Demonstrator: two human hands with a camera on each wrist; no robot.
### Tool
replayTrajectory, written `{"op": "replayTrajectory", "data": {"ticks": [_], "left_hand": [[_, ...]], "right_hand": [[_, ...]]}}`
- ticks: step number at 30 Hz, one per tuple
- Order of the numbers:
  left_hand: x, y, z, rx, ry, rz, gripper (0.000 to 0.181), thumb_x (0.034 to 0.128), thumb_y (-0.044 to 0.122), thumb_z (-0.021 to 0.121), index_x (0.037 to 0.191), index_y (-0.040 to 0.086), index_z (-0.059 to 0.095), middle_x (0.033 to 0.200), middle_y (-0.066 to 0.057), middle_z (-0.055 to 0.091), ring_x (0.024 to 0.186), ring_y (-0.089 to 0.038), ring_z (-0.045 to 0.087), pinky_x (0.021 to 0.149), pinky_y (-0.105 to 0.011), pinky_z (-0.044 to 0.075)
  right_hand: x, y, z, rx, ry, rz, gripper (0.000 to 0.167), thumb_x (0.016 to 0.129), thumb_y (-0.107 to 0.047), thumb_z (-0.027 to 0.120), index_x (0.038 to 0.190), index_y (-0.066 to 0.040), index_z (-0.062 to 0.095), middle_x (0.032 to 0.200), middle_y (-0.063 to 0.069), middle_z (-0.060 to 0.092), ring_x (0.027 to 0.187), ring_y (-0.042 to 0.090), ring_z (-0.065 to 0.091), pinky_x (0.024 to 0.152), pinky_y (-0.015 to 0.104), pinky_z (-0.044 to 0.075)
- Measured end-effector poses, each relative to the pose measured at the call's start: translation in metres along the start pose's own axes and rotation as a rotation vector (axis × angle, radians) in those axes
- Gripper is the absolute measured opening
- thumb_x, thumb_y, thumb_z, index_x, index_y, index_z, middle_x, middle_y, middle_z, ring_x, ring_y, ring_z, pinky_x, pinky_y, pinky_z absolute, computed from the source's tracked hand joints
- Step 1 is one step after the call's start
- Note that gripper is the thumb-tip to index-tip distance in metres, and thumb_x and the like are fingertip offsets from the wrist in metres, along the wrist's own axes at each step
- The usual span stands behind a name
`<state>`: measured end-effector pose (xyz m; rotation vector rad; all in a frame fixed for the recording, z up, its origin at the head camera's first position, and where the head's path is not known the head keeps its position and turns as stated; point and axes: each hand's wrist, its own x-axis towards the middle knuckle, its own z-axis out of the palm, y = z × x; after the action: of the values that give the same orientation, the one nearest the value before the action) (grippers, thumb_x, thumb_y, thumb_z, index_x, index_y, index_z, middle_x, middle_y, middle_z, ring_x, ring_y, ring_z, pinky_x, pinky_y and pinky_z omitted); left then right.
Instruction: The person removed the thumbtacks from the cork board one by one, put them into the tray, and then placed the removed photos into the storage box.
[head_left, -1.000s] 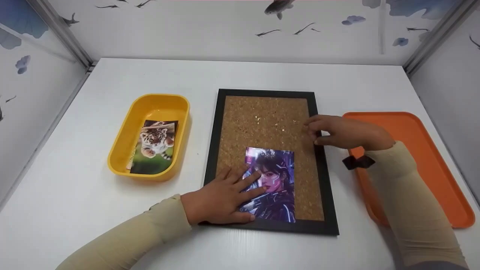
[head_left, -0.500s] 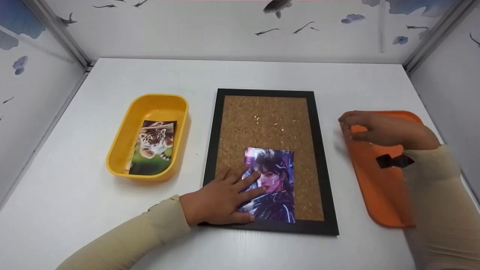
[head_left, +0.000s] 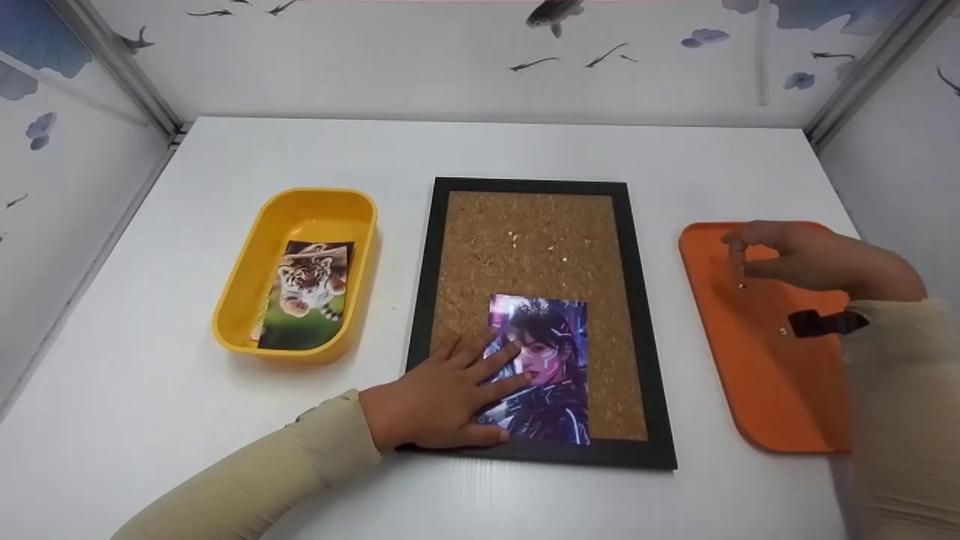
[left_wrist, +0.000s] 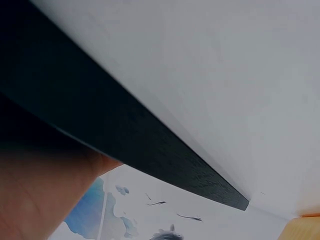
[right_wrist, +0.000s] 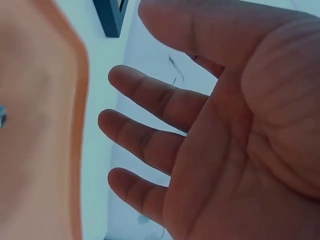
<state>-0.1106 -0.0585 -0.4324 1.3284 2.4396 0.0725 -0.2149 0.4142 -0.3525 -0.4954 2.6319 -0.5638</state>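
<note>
My left hand (head_left: 442, 397) rests with spread fingers on a glossy purple picture card (head_left: 559, 375), pressing it onto the lower part of a black-framed cork board (head_left: 480, 232). Small shiny gold bits (head_left: 514, 238) dot the cork higher up. Over the far part of an orange tray (head_left: 772, 390) hovers my right hand (head_left: 814, 259), its fingers loosely bent. One small metallic piece (head_left: 742, 286) lies on the tray below the fingertips, and another (head_left: 783, 331) is closer to the wrist. In the right wrist view nothing shows in the palm (right_wrist: 215, 130); the index finger is mostly hidden behind the thumb.
At the left stands a yellow bin (head_left: 225, 315) holding cards, with a tiger picture (head_left: 306, 296) on top. All of it sits on a white table (head_left: 390, 161), enclosed by printed white panels (head_left: 375, 67) at the back and sides.
My right hand has moved right from the cork board's right edge to above the orange tray, uncovering the board's edge. The left hand and the picture card stay in place.
</note>
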Motion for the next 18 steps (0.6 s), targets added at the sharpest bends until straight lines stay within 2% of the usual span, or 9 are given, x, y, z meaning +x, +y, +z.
{"op": "replayTrajectory", "data": {"ticks": [2,5,9,12,18], "left_hand": [[0.000,0.000,0.000,0.000,-0.002,-0.001,0.074,0.0957,0.074,0.020,0.158,0.040,0.001,0.166,0.001,-0.011,0.149,-0.032,-0.014,0.115,-0.063,0.005],[0.000,0.000,-0.001,-0.006,-0.011,-0.004,0.074,0.0957,0.074,0.021,0.158,0.040,0.001,0.166,0.001,-0.011,0.149,-0.031,-0.014,0.115,-0.063,0.004],[0.000,0.000,-0.003,-0.021,-0.026,-0.012,0.074,0.0955,0.074,0.022,0.158,0.041,0.000,0.165,0.002,-0.012,0.150,-0.030,-0.015,0.115,-0.063,0.003],[0.000,0.000,-0.003,-0.027,-0.032,-0.014,0.074,0.0953,0.075,0.022,0.157,0.042,-0.001,0.165,0.003,-0.013,0.150,-0.030,-0.014,0.115,-0.062,0.003],[0.001,0.000,-0.002,-0.039,-0.039,-0.015,0.073,0.0948,0.075,0.021,0.156,0.043,-0.003,0.164,0.004,-0.015,0.149,-0.030,-0.015,0.115,-0.062,0.002]], "right_hand": [[-0.003,0.008,0.000,0.021,0.015,0.003,0.007,0.098,-0.009,0.063,0.092,-0.013,0.063,0.138,0.011,0.054,0.130,0.030,0.045,0.098,0.048,0.041],[-0.006,0.021,0.002,0.032,0.038,-0.007,0.007,0.097,-0.008,0.063,0.091,-0.011,0.062,0.138,0.014,0.054,0.130,0.030,0.044,0.099,0.041,0.041],[-0.008,0.034,0.005,0.041,0.081,-0.009,0.009,0.097,-0.008,0.064,0.089,-0.012,0.063,0.131,0.008,0.058,0.121,0.007,0.047,0.091,0.020,0.040],[-0.007,0.042,0.008,0.057,0.113,-0.022,0.009,0.095,-0.004,0.065,0.089,-0.011,0.065,0.121,0.006,0.062,0.110,-0.003,0.046,0.085,0.014,0.038],[-0.005,0.049,0.015,0.022,0.167,-0.059,0.015,0.091,0.003,0.068,0.087,-0.012,0.066,0.105,0.002,0.061,0.094,0.007,0.049,0.076,0.018,0.041]]}}
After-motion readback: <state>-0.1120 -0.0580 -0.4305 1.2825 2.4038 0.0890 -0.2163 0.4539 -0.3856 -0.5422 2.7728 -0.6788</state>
